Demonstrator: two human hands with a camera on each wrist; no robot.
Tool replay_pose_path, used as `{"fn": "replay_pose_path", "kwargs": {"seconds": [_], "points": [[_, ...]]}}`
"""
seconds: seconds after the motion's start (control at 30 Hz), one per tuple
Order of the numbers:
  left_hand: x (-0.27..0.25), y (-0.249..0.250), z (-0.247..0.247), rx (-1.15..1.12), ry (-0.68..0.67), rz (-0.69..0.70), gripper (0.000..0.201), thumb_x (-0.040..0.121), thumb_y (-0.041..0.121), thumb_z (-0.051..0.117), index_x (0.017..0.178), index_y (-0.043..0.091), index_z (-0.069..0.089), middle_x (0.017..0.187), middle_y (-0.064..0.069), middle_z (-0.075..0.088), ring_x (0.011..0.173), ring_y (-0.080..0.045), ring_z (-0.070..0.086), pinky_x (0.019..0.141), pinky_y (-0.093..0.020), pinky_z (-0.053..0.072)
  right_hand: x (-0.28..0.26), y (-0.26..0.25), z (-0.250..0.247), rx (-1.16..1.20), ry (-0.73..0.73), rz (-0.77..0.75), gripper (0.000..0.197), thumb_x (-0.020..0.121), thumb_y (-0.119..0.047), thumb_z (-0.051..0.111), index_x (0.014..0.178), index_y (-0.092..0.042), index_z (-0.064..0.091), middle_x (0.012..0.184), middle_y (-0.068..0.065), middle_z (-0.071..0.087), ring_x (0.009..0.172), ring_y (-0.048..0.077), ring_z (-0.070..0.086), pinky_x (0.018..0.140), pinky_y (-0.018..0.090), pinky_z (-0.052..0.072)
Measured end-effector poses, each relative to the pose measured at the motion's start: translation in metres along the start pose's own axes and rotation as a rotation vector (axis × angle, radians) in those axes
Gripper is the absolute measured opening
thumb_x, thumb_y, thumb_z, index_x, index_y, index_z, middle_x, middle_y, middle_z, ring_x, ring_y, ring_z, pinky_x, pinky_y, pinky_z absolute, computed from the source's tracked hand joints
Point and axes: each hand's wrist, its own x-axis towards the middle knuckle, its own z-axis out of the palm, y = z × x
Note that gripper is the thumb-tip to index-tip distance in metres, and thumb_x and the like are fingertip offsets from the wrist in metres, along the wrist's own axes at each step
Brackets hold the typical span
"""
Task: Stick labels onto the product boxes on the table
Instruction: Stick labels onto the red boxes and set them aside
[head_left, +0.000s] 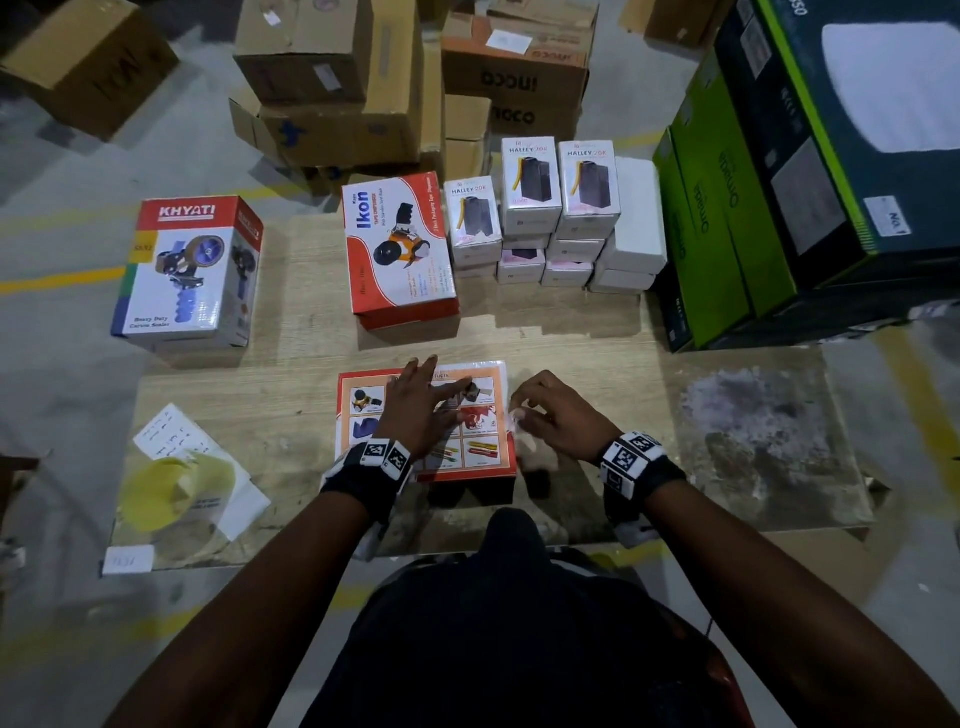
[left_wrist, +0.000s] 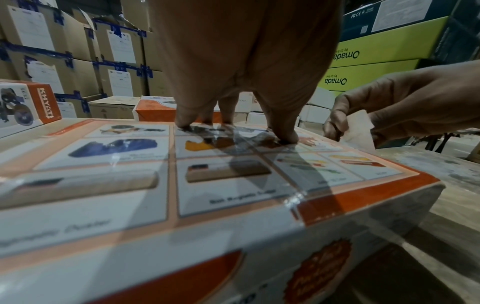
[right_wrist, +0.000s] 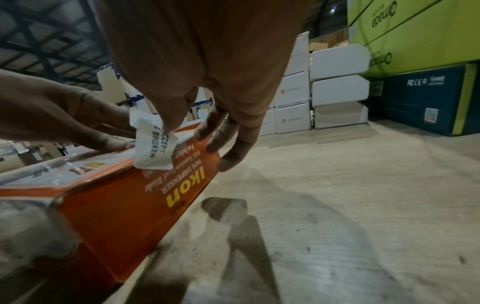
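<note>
An orange and white Ikon box (head_left: 478, 452) (left_wrist: 233, 195) (right_wrist: 116, 205) lies flat on the table in front of me. My left hand (head_left: 415, 400) (left_wrist: 233, 123) presses on its top face with straight fingers. My right hand (head_left: 540, 410) (right_wrist: 166, 123) hovers at the box's right edge and pinches a small white label (right_wrist: 153, 148) (left_wrist: 359, 129) (head_left: 519, 415) printed with black text. The label hangs curled just above the box's upper right edge.
A second Ikon box (head_left: 400, 249), a Khyati box (head_left: 182, 270) and stacks of white Halley boxes (head_left: 556, 208) stand further back. Yellow backing sheets and papers (head_left: 176, 483) lie at the left. Green Omada cartons (head_left: 727, 223) wall the right side. Bare worn tabletop (head_left: 753, 431) lies right of my hands.
</note>
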Motion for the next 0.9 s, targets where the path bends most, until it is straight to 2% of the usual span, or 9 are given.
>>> {"fn": "replay_pose_path", "kwargs": {"seconds": [0.13,0.23,0.3,0.4,0.5,0.57,0.63,0.77,0.9], "points": [[0.000,-0.001,0.001,0.019,0.009,0.011,0.051,0.095,0.048,0.057,0.144,0.044,0.044,0.164,-0.011,0.019,0.151,-0.036,0.011,0.118,-0.060,0.011,-0.007,0.009,-0.007,0.077,0.025,0.062,0.004,0.101,-0.017,0.056,0.099,-0.018,0.058,0.101,0.002,0.057,0.092,0.018,0.060,0.083,0.039,0.053],[-0.001,0.002,-0.001,0.019,0.002,0.007,0.051,0.095,0.047,0.057,0.144,0.044,0.044,0.164,-0.011,0.019,0.151,-0.036,0.011,0.119,-0.059,0.012,-0.015,0.015,-0.013,0.200,0.056,0.188,0.003,0.096,-0.014,0.063,0.093,-0.014,0.062,0.097,0.004,0.068,0.095,0.018,0.065,0.090,0.045,0.052],[-0.003,0.003,-0.002,0.000,0.011,0.015,0.051,0.094,0.045,0.060,0.143,0.042,0.047,0.163,-0.012,0.021,0.151,-0.035,0.012,0.119,-0.058,0.016,-0.020,0.011,-0.019,0.369,0.069,0.277,0.002,0.094,-0.010,0.066,0.092,-0.009,0.065,0.099,0.010,0.073,0.098,0.018,0.068,0.094,0.045,0.055],[-0.007,0.012,-0.008,-0.163,0.035,0.041,0.039,0.092,0.035,0.068,0.131,0.035,0.062,0.159,-0.008,0.032,0.149,-0.030,0.021,0.118,-0.052,0.024,-0.024,-0.005,-0.031,0.649,0.079,0.334,0.003,0.095,-0.006,0.064,0.095,-0.003,0.064,0.100,0.025,0.071,0.093,0.026,0.068,0.089,0.040,0.057],[-0.013,0.033,-0.023,-0.451,0.102,0.088,0.024,0.091,0.032,0.070,0.115,0.030,0.072,0.130,0.001,0.064,0.121,-0.015,0.058,0.102,-0.035,0.045,-0.025,-0.022,-0.041,0.740,0.079,0.283,0.010,0.094,0.001,0.062,0.104,0.001,0.061,0.083,0.022,0.061,0.082,0.027,0.062,0.084,0.040,0.059],[-0.018,0.048,-0.036,-0.668,0.059,0.089,0.020,0.093,0.034,0.067,0.110,0.027,0.075,0.110,0.008,0.073,0.099,-0.005,0.068,0.090,-0.031,0.053,-0.024,-0.031,-0.045,0.767,0.052,0.256,0.018,0.092,0.004,0.066,0.109,-0.001,0.061,0.079,0.016,0.054,0.077,0.025,0.058,0.082,0.041,0.060],[-0.019,0.058,-0.046,-0.778,0.013,0.080,0.022,0.094,0.037,0.065,0.108,0.024,0.076,0.101,0.009,0.076,0.093,-0.005,0.070,0.084,-0.031,0.056,-0.023,-0.040,-0.048,0.759,0.002,0.231,0.030,0.091,0.005,0.068,0.117,-0.007,0.062,0.076,0.013,0.052,0.073,0.020,0.058,0.082,0.042,0.061],[-0.022,0.070,-0.057,-0.916,-0.135,0.040,0.016,0.089,0.028,0.073,0.099,0.016,0.077,0.091,-0.009,0.076,0.078,-0.016,0.071,0.075,-0.034,0.054,-0.021,-0.050,-0.051,0.644,-0.083,0.173,0.059,0.089,0.000,0.072,0.139,-0.024,0.053,0.075,0.010,0.057,0.074,0.020,0.063,0.084,0.041,0.061],[-0.026,0.064,-0.055,-0.951,-0.110,0.041,0.006,0.085,0.016,0.078,0.085,0.010,0.078,0.082,-0.024,0.070,0.067,-0.023,0.058,0.068,-0.037,0.048,-0.016,-0.052,-0.050,0.454,-0.074,0.168,0.064,0.085,-0.011,0.079,0.139,-0.030,0.050,0.081,0.012,0.068,0.080,0.026,0.069,0.084,0.032,0.057]]}}
